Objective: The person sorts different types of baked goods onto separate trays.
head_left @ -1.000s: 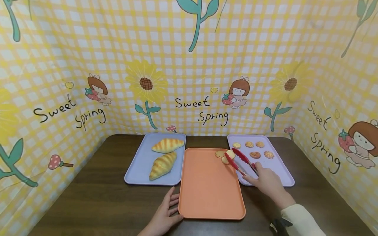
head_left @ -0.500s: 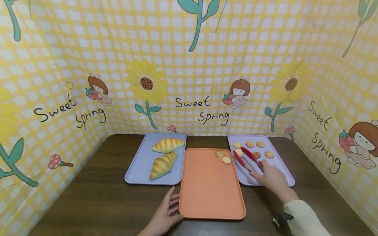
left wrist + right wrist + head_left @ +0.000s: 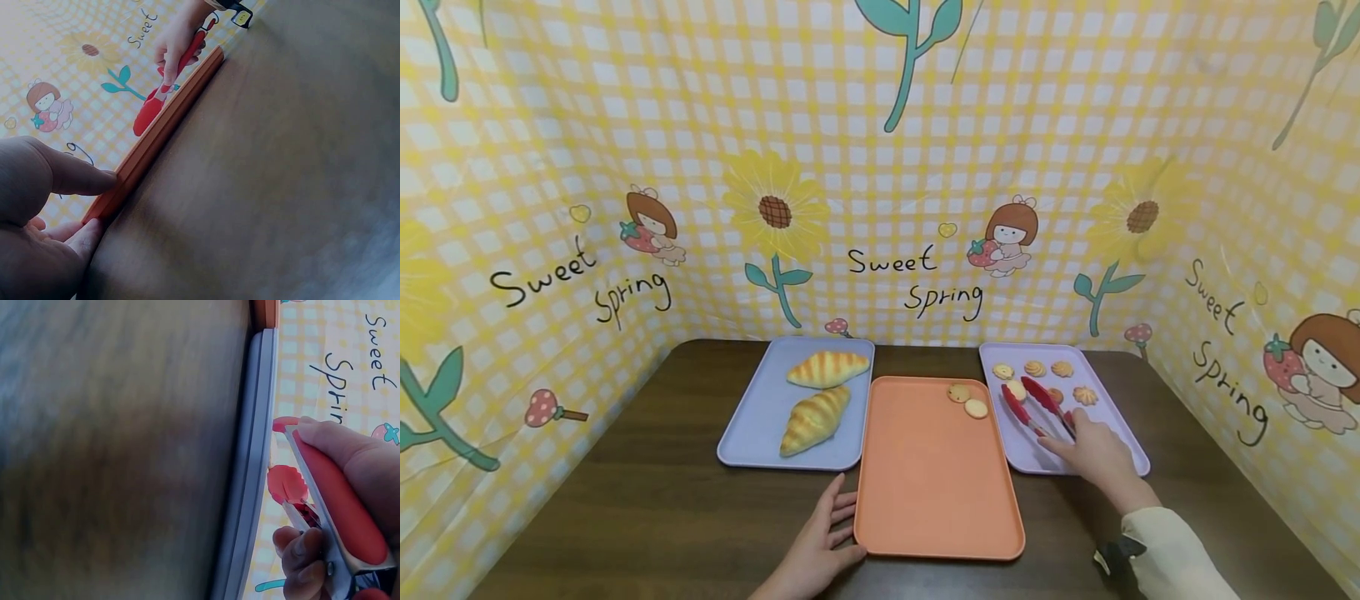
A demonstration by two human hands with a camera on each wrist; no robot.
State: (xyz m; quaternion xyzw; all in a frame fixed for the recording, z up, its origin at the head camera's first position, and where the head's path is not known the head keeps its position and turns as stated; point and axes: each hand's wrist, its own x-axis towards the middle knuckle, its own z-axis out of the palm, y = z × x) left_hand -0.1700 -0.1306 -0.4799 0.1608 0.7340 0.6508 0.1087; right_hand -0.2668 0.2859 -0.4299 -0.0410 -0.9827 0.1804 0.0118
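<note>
My right hand (image 3: 1097, 454) grips red-and-silver tongs (image 3: 1037, 408) over the lilac tray (image 3: 1112, 442) on the right. A pale round cookie (image 3: 1016, 389) lies between the tongs' red tips. Around it sit several cookies, among them a swirl cookie (image 3: 1034, 367) and a star-shaped one (image 3: 1086, 395); the tongs partly cover another. My left hand (image 3: 816, 542) touches the near left corner of the orange tray (image 3: 940, 500), fingers extended along its side. In the left wrist view its thumb meets the rim. Two flat cookies, a speckled one (image 3: 958, 392) and a plain one (image 3: 976, 408), lie in the orange tray's far right corner.
A blue-lilac tray (image 3: 748, 442) with two croissants, one (image 3: 816, 421) in front of the other (image 3: 827, 368), stands left of the orange tray. The brown table (image 3: 647, 467) is enclosed by a yellow checked cloth (image 3: 880, 208) at the back and sides.
The right hand with the tongs has moved right, carrying the pale round cookie from over the orange tray to the right-hand lilac tray. The left hand stays at the orange tray's corner.
</note>
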